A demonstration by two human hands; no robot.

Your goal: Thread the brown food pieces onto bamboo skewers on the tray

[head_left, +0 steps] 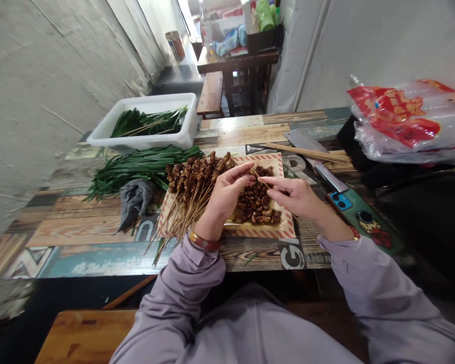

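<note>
Over a rectangular tray with a red-striped rim [290, 226], my two hands meet at a thin bamboo skewer [264, 183]. My right hand [298, 196] pinches the skewer between thumb and fingers. Its tip points at the fingertips of my left hand [227, 194], which are closed on a small brown piece, partly hidden. Glossy dark brown food pieces [253, 202] lie loose beneath my hands on the tray's right side. To the left, a heap of loaded skewers [197, 174] has its bare sticks pointing toward me.
Green chives [144, 167] and a grey cloth [134, 199] lie left, before a white plastic tub [98, 135] holding more greens. On the right are loose skewers [307, 151], a cleaver [322, 167], a green phone [364, 217] and a red-and-clear plastic bag [405, 121].
</note>
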